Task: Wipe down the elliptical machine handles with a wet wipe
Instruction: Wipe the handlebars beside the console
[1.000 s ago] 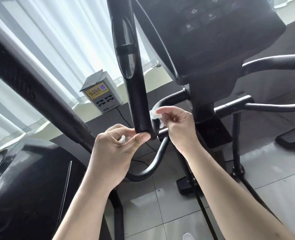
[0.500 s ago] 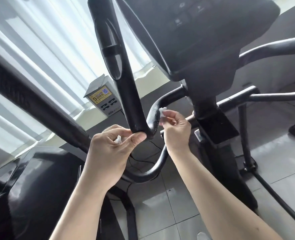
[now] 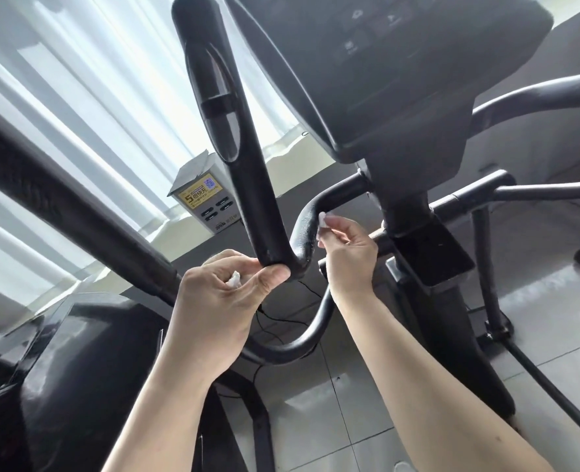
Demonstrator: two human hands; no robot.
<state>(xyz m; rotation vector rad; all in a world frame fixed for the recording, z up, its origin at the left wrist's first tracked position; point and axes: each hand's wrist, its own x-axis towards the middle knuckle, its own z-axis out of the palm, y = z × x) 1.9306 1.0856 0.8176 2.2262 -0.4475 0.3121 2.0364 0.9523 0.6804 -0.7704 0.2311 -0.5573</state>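
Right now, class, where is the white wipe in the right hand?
Head view, centre: the right hand pinches the wipe against the curved handle, right of the upright grip, below the console.

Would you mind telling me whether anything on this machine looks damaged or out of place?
The coating on the handle looks rough and scuffed at its bend, just where the right hand pinches the wipe; nothing else stands out.

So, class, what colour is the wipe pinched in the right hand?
White: the wipe, clearest in the head view.
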